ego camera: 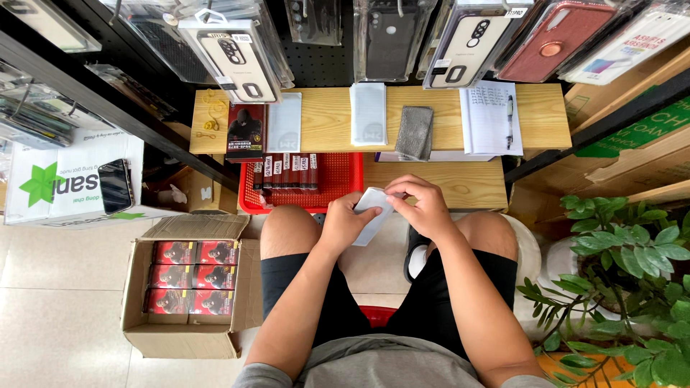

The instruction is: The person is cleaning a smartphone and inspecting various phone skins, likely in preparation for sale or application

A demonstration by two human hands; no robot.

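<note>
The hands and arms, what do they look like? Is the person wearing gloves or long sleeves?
No gloves and no long sleeves. The left hand and the right hand are bare, with no rings, watch or bracelet to be seen. Both forearms are bare up to the elbows. A grey shirt and black shorts show below.

1. Small phone-accessory shop: packaged phone cases [237, 61] hanging on a black pegboard [316, 61].
2. Stock everywhere: carton of red boxes [190, 280], red basket [338, 179] under a wooden shelf [323, 118].
</note>
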